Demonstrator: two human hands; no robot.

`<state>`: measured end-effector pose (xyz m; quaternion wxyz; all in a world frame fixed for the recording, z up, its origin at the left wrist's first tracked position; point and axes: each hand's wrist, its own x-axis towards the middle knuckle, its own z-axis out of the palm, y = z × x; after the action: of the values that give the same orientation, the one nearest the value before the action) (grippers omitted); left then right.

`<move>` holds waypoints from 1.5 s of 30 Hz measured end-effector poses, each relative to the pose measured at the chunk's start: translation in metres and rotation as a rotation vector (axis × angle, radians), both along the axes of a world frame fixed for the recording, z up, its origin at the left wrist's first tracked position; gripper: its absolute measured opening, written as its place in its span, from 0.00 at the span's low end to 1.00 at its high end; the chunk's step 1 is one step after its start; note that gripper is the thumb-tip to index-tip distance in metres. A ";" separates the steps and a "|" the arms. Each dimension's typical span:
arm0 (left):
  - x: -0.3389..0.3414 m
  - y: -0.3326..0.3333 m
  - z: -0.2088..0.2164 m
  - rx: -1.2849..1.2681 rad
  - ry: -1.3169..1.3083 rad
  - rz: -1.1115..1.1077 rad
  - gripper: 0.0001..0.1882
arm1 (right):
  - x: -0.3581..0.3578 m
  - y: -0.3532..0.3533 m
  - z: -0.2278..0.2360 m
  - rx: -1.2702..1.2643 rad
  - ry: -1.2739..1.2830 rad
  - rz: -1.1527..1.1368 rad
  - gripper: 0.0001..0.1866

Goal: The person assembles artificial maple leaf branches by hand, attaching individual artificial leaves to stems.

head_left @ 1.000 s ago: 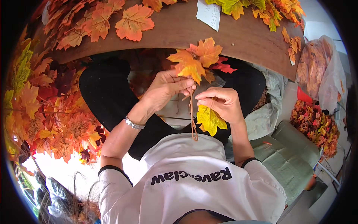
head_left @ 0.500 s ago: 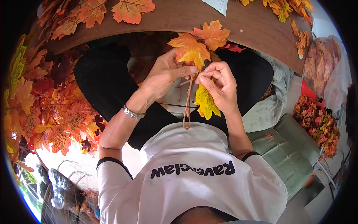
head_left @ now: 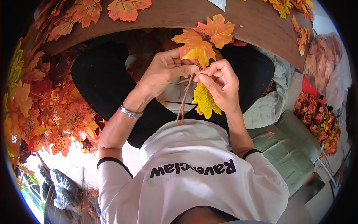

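Above my lap, both hands meet at the stem of a spray of artificial maple leaves (head_left: pixel 199 47). My left hand (head_left: pixel 169 71) pinches the stem between thumb and fingers, just below the orange leaves. Close by on its right, my right hand (head_left: pixel 220 80) is closed, thumb against fingertips, at the same joint. A thin brown looped stem (head_left: pixel 183 106) hangs down from between the hands. Below my right fingers hangs a yellow-green leaf (head_left: pixel 206 100) with its tip downward. The exact spot where the fingertips grip is partly hidden.
A brown curved table edge (head_left: pixel 167 18) lies ahead, with orange leaves (head_left: pixel 128 8) on it. Piled red and orange foliage (head_left: pixel 56 115) fills the left side. A green wrapped bundle (head_left: pixel 279 149) and small-leaf bunches (head_left: pixel 319 123) stand on the right.
My right fingers have come closer to my left thumb at the stem. The spray has shifted slightly up and right, and the hanging loop has swung left and looks narrower.
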<state>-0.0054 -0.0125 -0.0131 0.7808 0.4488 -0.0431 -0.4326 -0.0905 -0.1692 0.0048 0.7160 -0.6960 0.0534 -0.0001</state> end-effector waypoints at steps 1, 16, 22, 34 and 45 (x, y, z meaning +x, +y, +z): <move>0.000 0.000 0.000 0.003 -0.002 -0.014 0.17 | 0.000 0.000 0.000 -0.002 -0.005 0.003 0.08; -0.003 -0.001 0.000 -0.074 0.069 0.037 0.13 | 0.000 0.008 -0.001 0.053 -0.070 -0.037 0.08; -0.003 -0.001 0.004 -0.097 0.118 0.049 0.12 | -0.001 0.008 0.001 0.049 -0.052 -0.044 0.09; -0.006 -0.003 0.001 -0.058 0.013 0.061 0.08 | 0.002 0.015 0.003 0.147 -0.011 -0.121 0.10; -0.006 -0.001 -0.003 0.009 -0.097 0.065 0.06 | 0.004 0.015 -0.005 0.322 0.102 -0.158 0.12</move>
<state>-0.0113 -0.0140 -0.0161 0.7894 0.4740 -0.0644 -0.3849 -0.0861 -0.1546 -0.0007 0.8122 -0.5653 0.1436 -0.0126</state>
